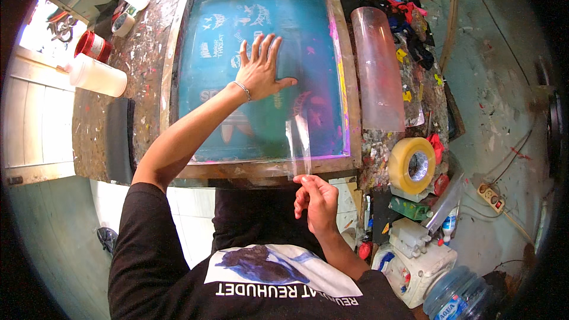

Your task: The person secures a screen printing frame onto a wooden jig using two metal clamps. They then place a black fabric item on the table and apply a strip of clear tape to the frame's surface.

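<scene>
A wooden-framed printing screen point(349, 112) with blue-coated mesh lies before me; pale stencil shapes and pink-purple ink stains show on it. Flat on the mesh rests my left hand point(261, 68), fingers spread, a bracelet at the wrist. Closer to my body, my right hand point(318, 198) pinches the near end of a strip of clear tape point(299, 142). The strip reaches over the screen's near edge onto the mesh, to the right of my left forearm. How far it runs along the mesh is hard to make out.
Right of the screen are a big roll of clear tape point(411, 166), a rolled transparent sheet point(379, 71) and stained rags point(409, 9). A white bottle point(98, 75) and a red tub point(93, 46) stand left. Lower right are a power strip point(491, 197) and a large water bottle point(459, 293).
</scene>
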Demonstrator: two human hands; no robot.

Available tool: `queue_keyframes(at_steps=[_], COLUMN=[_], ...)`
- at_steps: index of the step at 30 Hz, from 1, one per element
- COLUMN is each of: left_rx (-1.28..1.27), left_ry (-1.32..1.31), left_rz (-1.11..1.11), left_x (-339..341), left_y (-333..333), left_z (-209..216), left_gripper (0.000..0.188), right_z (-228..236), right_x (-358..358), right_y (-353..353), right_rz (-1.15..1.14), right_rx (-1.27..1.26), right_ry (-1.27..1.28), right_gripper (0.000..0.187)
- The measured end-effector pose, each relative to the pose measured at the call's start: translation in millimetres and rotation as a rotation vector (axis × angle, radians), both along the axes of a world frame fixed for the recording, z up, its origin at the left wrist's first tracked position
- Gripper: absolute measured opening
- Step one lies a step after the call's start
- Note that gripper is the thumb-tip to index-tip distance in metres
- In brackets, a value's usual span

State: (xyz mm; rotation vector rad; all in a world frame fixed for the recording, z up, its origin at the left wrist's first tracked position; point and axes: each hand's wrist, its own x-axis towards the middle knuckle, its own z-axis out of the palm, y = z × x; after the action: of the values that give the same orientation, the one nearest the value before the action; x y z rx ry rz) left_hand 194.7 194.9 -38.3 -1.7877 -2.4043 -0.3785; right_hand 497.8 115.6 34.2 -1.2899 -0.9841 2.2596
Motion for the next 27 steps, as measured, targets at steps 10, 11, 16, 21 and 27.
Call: queue_keyframes(at_steps=[10,11,16,21,27], left_rx=[-0.075,-0.086,0.000,-0.068,-0.126], left_ry=[-0.088,-0.111,-0.085,-0.096,-0.098], left_rz=[-0.232,-0.250,-0.134,-0.247,-0.332], left_x=[69,69,52,74,89], left_y=[-42,-42,-22,-43,-61], left_z=[1,3,6,6,10], left_gripper=[0.115,0.113,0.110,0.112,0.110], right_z=[9,7,6,21,34], right_x=[0,1,2,0,6], right_y=[12,14,19,25,32], right_rz=[0.030,0.044,0.092,0.118,0.154], right_rx=[-0.054,-0.055,-0.062,-0.129,-0.566], right_ry=[0.057,0.055,0.053,0.120,0.421], right_gripper=[0.023,0.023,0.025,0.036,0.062])
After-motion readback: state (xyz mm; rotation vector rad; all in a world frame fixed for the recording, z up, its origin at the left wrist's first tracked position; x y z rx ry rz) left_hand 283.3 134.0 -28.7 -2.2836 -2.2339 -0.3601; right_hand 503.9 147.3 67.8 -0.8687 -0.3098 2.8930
